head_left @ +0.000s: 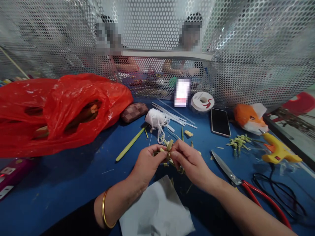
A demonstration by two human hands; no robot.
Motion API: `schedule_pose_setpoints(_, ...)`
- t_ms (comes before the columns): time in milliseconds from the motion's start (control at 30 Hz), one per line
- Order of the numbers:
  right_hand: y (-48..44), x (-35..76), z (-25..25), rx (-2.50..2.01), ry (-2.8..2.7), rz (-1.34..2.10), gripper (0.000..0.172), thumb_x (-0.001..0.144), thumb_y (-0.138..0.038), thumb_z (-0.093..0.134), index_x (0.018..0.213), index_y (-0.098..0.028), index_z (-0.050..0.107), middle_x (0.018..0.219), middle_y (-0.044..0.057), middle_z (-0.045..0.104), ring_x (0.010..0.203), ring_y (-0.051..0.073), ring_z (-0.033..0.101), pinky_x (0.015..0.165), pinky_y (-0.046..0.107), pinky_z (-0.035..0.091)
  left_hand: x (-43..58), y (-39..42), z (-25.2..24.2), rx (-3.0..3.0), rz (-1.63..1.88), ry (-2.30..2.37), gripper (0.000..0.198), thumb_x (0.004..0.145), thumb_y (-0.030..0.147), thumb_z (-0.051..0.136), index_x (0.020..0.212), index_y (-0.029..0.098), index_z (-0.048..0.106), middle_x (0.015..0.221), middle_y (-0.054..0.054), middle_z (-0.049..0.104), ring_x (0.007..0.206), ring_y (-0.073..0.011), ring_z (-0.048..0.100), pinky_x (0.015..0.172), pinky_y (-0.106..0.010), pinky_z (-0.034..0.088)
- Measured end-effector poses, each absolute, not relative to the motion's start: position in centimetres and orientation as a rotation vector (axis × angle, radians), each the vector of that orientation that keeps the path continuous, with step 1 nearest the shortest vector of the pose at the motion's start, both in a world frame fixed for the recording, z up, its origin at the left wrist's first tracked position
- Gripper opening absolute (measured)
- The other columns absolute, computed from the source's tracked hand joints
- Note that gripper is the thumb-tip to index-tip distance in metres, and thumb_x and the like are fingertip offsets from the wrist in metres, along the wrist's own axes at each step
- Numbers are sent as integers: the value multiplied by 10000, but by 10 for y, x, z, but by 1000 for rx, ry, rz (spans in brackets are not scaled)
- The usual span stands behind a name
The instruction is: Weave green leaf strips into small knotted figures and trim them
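Near the middle of the blue table (93, 183), my left hand (149, 164) pinches a small pale green plant strip (169, 145) between thumb and fingers. My right hand (189, 160) closes on the same strip from the other side, its thumb and forefinger pressed together. The strip looks curled or folded; its lower part is hidden behind my fingers. Small plant scraps lie under and around both hands. A grey-white cloth or paper sheet (157, 209) lies below my wrists. Just beyond my hands sits a bundle of white string (157, 118).
Left: red plastic bag (61, 114), checked pouch (134, 112), green stalk (130, 144). Right: red-handled scissors (228, 170), yellow glue gun (278, 149) with black cord, green plant pieces (238, 142), dark phone (220, 122). Behind: ribbon spool (202, 101), perforated metal screen (152, 32), two people beyond.
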State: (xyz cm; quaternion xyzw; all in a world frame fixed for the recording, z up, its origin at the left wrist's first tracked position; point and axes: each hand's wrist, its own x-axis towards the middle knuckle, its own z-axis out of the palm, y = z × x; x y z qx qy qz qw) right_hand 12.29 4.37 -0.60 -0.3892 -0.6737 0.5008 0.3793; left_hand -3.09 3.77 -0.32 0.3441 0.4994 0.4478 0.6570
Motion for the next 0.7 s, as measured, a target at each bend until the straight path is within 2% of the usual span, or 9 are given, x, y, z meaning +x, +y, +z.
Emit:
schedule_pose_setpoints(133, 39, 122, -3, -1008, -1908, 1059, 186, 976, -250, 439, 791, -224, 424, 667, -52, 425, 580, 111, 375, 552, 247, 326, -30, 38, -6, 876, 1072, 1217, 131, 676, 224, 703, 780, 145, 706, 737, -20, 691, 680, -133, 578, 706, -264, 451)
schedule_pose_setpoints(333, 34, 122, 1, -969, -1994, 955, 195, 963, -197, 422, 773, -227, 392, 652, -51, 405, 575, 118, 349, 545, 258, 302, -31, 38, -8, 895, 1102, 1253, 112, 650, 210, 696, 749, 158, 706, 710, -9, 686, 667, -132, 572, 699, -260, 446)
schedule_pose_setpoints(467, 35, 119, -5, -1000, -1886, 1082, 200, 957, -245, 450, 760, -226, 422, 648, -41, 452, 574, 120, 400, 557, 262, 336, -31, 39, -9, 871, 1111, 1278, 99, 648, 215, 710, 731, 160, 708, 677, 0, 677, 630, -120, 560, 660, -247, 439)
schedule_pose_setpoints(600, 40, 113, -10, -1052, -1408, 1354, 257, 936, -389, 496, 743, -224, 454, 604, -47, 495, 559, 124, 487, 567, 263, 392, -32, 40, -9, 869, 1078, 1300, 123, 665, 238, 720, 750, 149, 715, 643, 5, 662, 594, -111, 537, 609, -236, 425)
schedule_pose_setpoints(700, 44, 109, -9, -1091, -1142, 1452, 264, 825, -454, 645, 859, -215, 538, 555, -86, 441, 510, 107, 437, 529, 243, 362, -32, 40, -9, 907, 1047, 1303, 127, 679, 241, 706, 756, 143, 726, 641, -1, 668, 597, -113, 540, 613, -237, 426)
